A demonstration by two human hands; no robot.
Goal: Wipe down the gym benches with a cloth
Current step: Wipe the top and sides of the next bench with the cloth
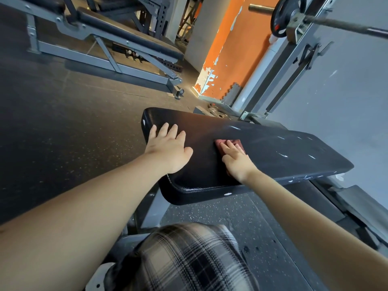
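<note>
Right of the cloth the worktop lay bare, open to a sweep. Rack uprights and a bar stood beyond its far edge. Open floor lay left.

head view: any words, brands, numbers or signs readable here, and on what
No text can be read.
The weight plate on the barbell: red markings, too small and blurred to read.
The black bench pad: white scuffs only, no lettering.

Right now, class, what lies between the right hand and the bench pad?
A reddish cloth, pressed flat under the right hand on the black bench pad, seen in the head view.
</note>
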